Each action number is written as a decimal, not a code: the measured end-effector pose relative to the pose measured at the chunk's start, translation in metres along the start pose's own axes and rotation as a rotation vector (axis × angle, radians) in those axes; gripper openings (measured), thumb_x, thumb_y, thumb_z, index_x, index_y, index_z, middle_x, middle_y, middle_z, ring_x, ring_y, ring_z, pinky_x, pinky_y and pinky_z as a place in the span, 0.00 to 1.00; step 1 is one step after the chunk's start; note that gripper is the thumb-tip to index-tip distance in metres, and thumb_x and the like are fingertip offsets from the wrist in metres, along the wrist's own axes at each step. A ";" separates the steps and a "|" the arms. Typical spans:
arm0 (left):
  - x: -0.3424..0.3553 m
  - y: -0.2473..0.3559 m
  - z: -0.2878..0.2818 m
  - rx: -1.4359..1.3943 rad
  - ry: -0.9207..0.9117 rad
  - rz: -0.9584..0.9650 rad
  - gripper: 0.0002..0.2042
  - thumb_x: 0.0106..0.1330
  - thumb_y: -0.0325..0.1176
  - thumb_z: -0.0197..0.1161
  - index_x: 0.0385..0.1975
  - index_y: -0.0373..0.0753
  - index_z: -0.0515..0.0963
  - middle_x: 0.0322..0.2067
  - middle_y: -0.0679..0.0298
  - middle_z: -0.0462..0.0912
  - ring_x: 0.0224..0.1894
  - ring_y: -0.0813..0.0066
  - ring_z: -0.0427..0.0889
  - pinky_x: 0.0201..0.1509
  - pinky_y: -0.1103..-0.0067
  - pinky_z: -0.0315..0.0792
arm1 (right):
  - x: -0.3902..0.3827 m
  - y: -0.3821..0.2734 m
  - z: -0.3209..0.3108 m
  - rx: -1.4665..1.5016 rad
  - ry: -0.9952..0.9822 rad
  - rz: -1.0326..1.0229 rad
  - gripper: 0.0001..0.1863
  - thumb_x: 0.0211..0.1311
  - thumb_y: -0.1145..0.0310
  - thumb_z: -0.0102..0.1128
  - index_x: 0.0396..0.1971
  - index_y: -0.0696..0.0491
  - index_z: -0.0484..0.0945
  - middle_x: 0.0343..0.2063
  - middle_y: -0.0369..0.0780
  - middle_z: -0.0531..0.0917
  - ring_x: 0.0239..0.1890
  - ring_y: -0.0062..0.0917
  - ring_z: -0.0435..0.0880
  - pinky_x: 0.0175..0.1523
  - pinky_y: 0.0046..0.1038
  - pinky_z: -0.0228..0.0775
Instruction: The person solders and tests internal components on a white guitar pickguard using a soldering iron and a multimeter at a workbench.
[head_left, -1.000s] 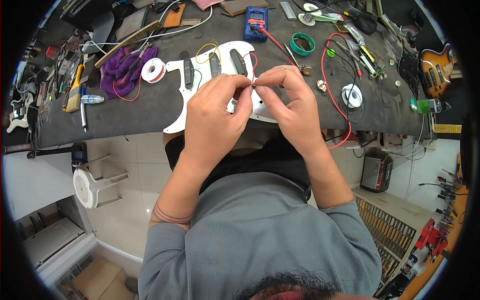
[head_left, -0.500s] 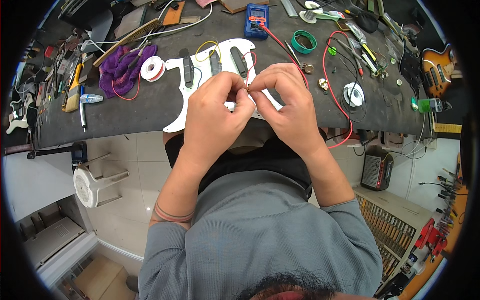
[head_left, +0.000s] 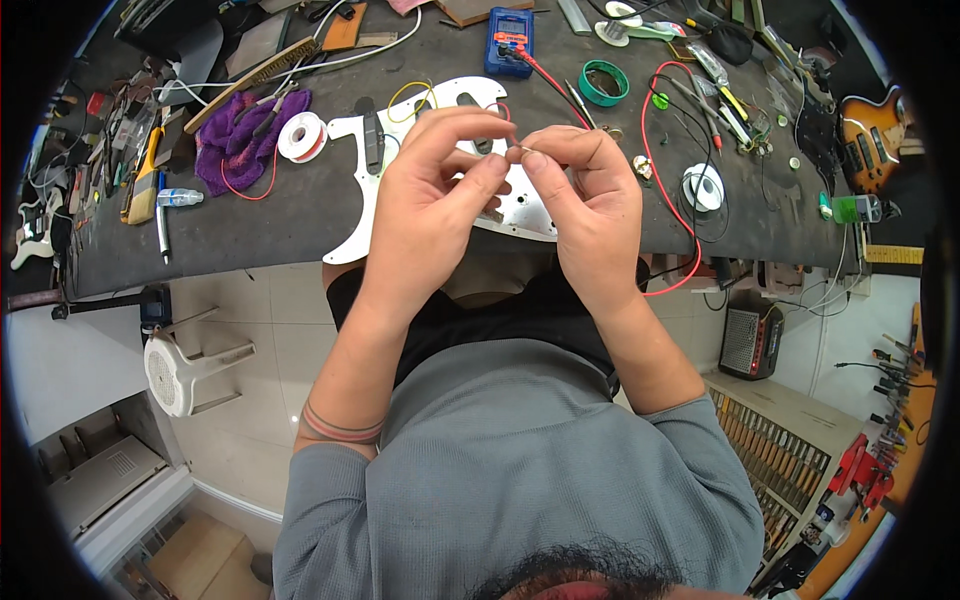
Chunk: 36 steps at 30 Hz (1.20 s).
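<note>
A white guitar pickguard (head_left: 347,238) lies on the bench edge in front of me, with dark pickups (head_left: 373,143) set in it. Above it, my right hand (head_left: 590,195) is closed, thumb and index finger pinching the tip of a thin wire (head_left: 527,150). A short red wire (head_left: 504,112) rises from the pickguard close by; whether it is the same one is hidden by fingers. My left hand (head_left: 425,195) is beside it, thumb and index finger apart, the fingertip close to the pinched wire. A yellow wire (head_left: 408,86) loops over the pickguard.
A blue multimeter (head_left: 510,42) with red and black leads stands behind the pickguard. Near it is a green ring-shaped container (head_left: 604,83). To the left lie a wire spool (head_left: 302,137), a purple cloth (head_left: 225,150) and a brush (head_left: 146,195). Another spool (head_left: 703,187) lies right.
My left thumb and index finger have come apart from the pinch beside my right hand. My right hand has shifted slightly right and up, still pinching the thin wire.
</note>
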<state>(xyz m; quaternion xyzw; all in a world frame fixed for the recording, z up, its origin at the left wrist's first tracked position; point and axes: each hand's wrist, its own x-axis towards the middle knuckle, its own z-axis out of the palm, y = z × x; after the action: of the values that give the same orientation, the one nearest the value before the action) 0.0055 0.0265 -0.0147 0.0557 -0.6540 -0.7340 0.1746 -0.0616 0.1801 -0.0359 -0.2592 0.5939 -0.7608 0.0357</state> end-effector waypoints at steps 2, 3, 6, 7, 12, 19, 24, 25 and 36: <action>0.007 -0.002 0.002 -0.035 -0.072 -0.020 0.11 0.77 0.26 0.66 0.55 0.34 0.84 0.40 0.63 0.89 0.40 0.76 0.89 0.44 0.80 0.82 | 0.000 -0.006 0.002 0.062 0.033 0.041 0.07 0.75 0.74 0.68 0.46 0.60 0.81 0.44 0.39 0.87 0.47 0.20 0.83 0.55 0.27 0.76; 0.010 -0.003 0.003 -0.059 -0.126 -0.061 0.11 0.77 0.27 0.67 0.55 0.35 0.84 0.41 0.64 0.89 0.40 0.76 0.89 0.44 0.80 0.82 | 0.000 -0.009 0.003 0.124 0.065 0.082 0.08 0.75 0.73 0.68 0.47 0.60 0.81 0.44 0.39 0.87 0.46 0.19 0.83 0.54 0.26 0.76; 0.020 -0.005 0.006 -0.090 -0.172 -0.063 0.09 0.76 0.28 0.68 0.52 0.34 0.84 0.38 0.65 0.88 0.38 0.78 0.87 0.42 0.80 0.80 | 0.001 -0.011 0.001 0.211 0.099 0.125 0.09 0.76 0.71 0.68 0.48 0.59 0.80 0.44 0.39 0.86 0.45 0.17 0.82 0.52 0.24 0.75; 0.023 -0.006 0.006 -0.078 -0.185 -0.058 0.08 0.76 0.27 0.68 0.51 0.34 0.84 0.37 0.65 0.87 0.36 0.79 0.86 0.41 0.80 0.79 | 0.001 -0.012 0.000 0.209 0.101 0.125 0.09 0.76 0.71 0.68 0.48 0.59 0.80 0.44 0.39 0.86 0.45 0.17 0.82 0.52 0.24 0.75; 0.034 -0.013 0.001 -0.055 -0.198 -0.055 0.05 0.76 0.27 0.66 0.45 0.33 0.85 0.37 0.65 0.88 0.34 0.81 0.86 0.38 0.81 0.79 | 0.003 -0.009 -0.009 -0.008 0.097 0.142 0.08 0.75 0.69 0.69 0.45 0.58 0.83 0.42 0.36 0.87 0.48 0.19 0.80 0.55 0.26 0.72; 0.035 -0.007 0.001 0.189 -0.169 0.098 0.03 0.74 0.21 0.65 0.41 0.30 0.85 0.39 0.65 0.84 0.33 0.80 0.85 0.37 0.81 0.77 | 0.011 -0.006 -0.033 -0.337 -0.058 0.014 0.07 0.71 0.69 0.69 0.42 0.56 0.86 0.41 0.35 0.88 0.51 0.24 0.79 0.58 0.30 0.71; 0.036 -0.007 -0.004 0.221 -0.213 0.117 0.04 0.74 0.20 0.65 0.42 0.29 0.85 0.39 0.64 0.83 0.34 0.79 0.85 0.38 0.81 0.78 | 0.034 -0.019 -0.040 -0.596 -0.177 -0.247 0.06 0.67 0.72 0.71 0.42 0.51 0.87 0.40 0.33 0.89 0.50 0.28 0.82 0.62 0.32 0.67; 0.036 -0.007 -0.004 0.217 -0.216 0.127 0.04 0.74 0.20 0.65 0.43 0.29 0.85 0.39 0.64 0.83 0.34 0.79 0.85 0.38 0.81 0.78 | 0.037 -0.020 -0.041 -0.735 -0.261 -0.388 0.06 0.67 0.73 0.71 0.42 0.50 0.88 0.40 0.32 0.89 0.49 0.28 0.83 0.62 0.33 0.66; 0.027 -0.002 0.003 0.257 -0.120 0.164 0.04 0.74 0.21 0.66 0.43 0.29 0.85 0.42 0.61 0.85 0.34 0.77 0.86 0.39 0.80 0.79 | 0.039 -0.022 -0.039 -0.840 -0.259 -0.443 0.06 0.59 0.74 0.73 0.36 0.50 0.85 0.35 0.31 0.87 0.46 0.28 0.84 0.65 0.37 0.64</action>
<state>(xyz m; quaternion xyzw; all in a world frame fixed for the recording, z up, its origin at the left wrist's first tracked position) -0.0212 0.0210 -0.0125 -0.0199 -0.7541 -0.6296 0.1861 -0.1068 0.2064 -0.0085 -0.4640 0.7706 -0.4061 -0.1611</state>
